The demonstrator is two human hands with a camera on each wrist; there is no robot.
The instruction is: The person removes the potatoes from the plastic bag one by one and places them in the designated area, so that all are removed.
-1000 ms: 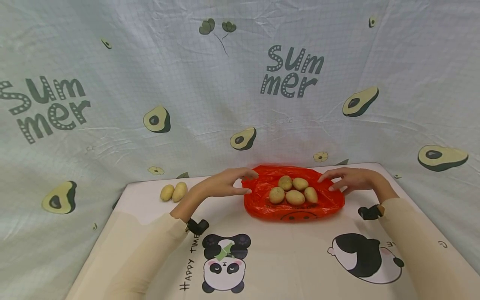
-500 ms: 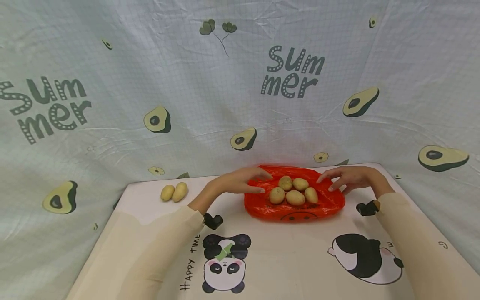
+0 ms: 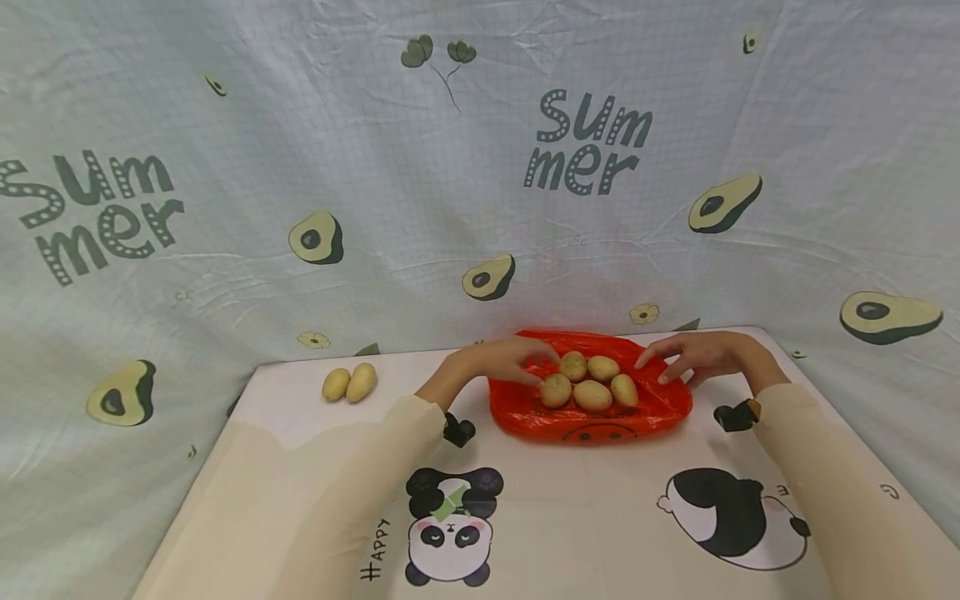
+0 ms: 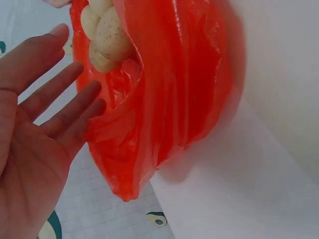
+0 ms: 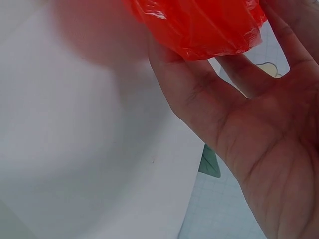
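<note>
Your left hand (image 3: 501, 360) reaches over the left side of the red plastic bag (image 3: 525, 417), its thumb and fingers spread well apart and pinching nothing. The bag lies toward the back of the table (image 3: 585, 517), right of its middle, with dark printed lines along the side nearest you. 5 potatoes (image 3: 592, 396) sit clustered in the mouth of the bag, 2 behind and 3 in front. Your left thumb and fingertips are just beside the leftmost of them (I cannot tell whether skin meets potato).

Your right hand (image 3: 701, 354) is at the bag's right end, thumb and fingers lightly bent, with red film showing between their tips from above. The right wrist view has the plastic covering the tip of your thumb, so I cannot tell whether you are pinching the film or only resting against it.

2 loose potatoes (image 3: 362, 382) lie side by side at the back left of the table, well apart from the bag. Behind everything hangs a pale curtain (image 3: 420, 183) printed with avocados and the word "summer".
</note>
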